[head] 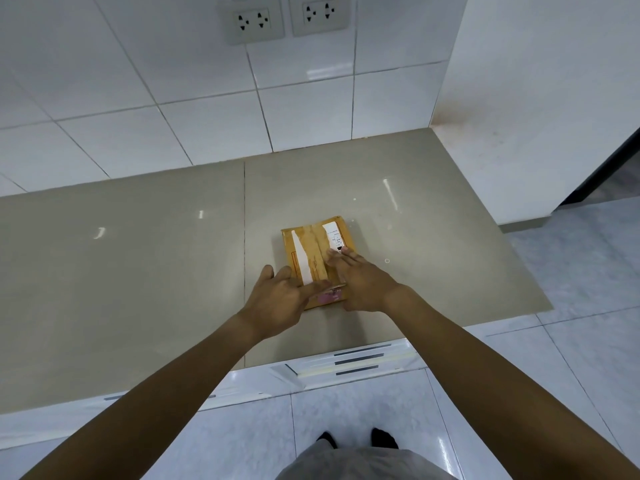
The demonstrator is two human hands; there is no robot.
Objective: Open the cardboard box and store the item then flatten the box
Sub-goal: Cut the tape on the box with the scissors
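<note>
A small brown cardboard box (313, 244) lies flat on the beige countertop (138, 271), with torn white label strips and clear tape along its top seam. My left hand (280, 299) rests at the box's near left corner, index finger stretched across the near edge over a pink patch. My right hand (360, 282) lies palm down on the box's right half, fingers spread toward the seam. Neither hand grips anything. The box's inside is hidden.
White tiled wall behind the counter carries two power sockets (254, 24). A white wall block (519, 116) bounds the counter on the right. White drawer fronts (360, 362) sit below the counter edge. Tiled floor and my feet (356, 439) lie below.
</note>
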